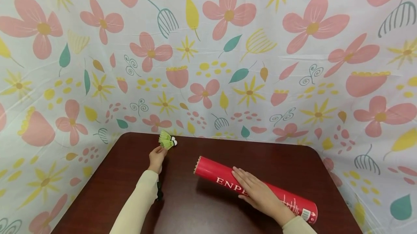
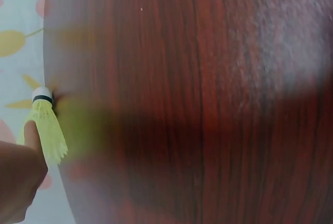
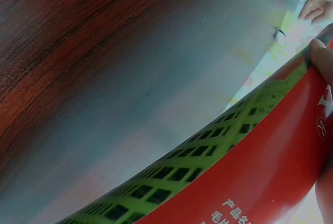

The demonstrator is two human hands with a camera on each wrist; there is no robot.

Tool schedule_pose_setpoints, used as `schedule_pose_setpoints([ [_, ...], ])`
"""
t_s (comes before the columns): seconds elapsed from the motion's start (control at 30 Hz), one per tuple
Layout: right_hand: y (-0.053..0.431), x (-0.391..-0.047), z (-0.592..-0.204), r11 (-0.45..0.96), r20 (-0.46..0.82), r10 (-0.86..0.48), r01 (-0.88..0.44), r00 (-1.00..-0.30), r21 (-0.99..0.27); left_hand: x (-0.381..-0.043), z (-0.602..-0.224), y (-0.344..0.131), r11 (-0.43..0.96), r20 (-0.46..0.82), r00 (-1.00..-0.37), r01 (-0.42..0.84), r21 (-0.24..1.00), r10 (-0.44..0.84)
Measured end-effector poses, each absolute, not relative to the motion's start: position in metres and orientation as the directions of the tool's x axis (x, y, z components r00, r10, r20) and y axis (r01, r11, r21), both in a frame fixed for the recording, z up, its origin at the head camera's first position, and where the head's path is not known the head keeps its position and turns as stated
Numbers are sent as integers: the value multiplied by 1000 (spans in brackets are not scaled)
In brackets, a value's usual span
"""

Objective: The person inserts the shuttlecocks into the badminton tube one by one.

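Observation:
Near the far left edge of the table, my left hand (image 1: 157,158) pinches a yellow-green shuttlecock (image 1: 168,145) by its skirt, its white cork pointing right. A second shuttlecock (image 1: 164,137) of the same kind lies right behind it, overlapping in the head view. In the left wrist view, a finger lies along the skirt of a shuttlecock (image 2: 47,130) with a black band under the cork. My right hand (image 1: 257,194) grips a red shuttlecock tube (image 1: 215,172) round its middle, tilted, its jagged-edged end toward the left. A green checked band (image 3: 192,156) shows on the tube's side.
The dark brown wooden table (image 1: 185,205) has rounded far corners. Behind it hangs a white cloth (image 1: 202,118) printed with flowers and leaves. A dark band (image 1: 159,190) sits at my left sleeve cuff.

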State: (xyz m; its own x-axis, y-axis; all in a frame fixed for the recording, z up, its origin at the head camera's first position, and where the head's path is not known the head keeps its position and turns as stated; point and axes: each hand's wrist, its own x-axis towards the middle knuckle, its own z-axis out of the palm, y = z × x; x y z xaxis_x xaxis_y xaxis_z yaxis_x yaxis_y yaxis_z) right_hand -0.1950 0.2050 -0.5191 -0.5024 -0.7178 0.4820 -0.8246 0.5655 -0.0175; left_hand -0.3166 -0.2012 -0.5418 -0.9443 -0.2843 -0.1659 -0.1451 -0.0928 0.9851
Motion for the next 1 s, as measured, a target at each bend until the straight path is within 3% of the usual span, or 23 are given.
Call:
schedule_pose_setpoints([
  [0.3, 204, -195, -518, 565, 478, -721, -825, -502, -14, -317, -545, -197, -105, -174, -944, -150, 983, -280],
  [0.53, 203, -193, -520, 573, 462, -723, -819, -513, -12, -317, -550, -199, -145, -183, -964, -157, 977, -192],
  [0.83, 204, -192, -520, 582, 464, -717, -813, -520, -11, -314, -549, -196, 59, -144, -920, -178, 982, -364],
  [1.0, 204, -193, -519, 565, 485, -721, -825, -494, -1, -307, -546, -192, 209, -38, -898, -143, 967, -438],
])
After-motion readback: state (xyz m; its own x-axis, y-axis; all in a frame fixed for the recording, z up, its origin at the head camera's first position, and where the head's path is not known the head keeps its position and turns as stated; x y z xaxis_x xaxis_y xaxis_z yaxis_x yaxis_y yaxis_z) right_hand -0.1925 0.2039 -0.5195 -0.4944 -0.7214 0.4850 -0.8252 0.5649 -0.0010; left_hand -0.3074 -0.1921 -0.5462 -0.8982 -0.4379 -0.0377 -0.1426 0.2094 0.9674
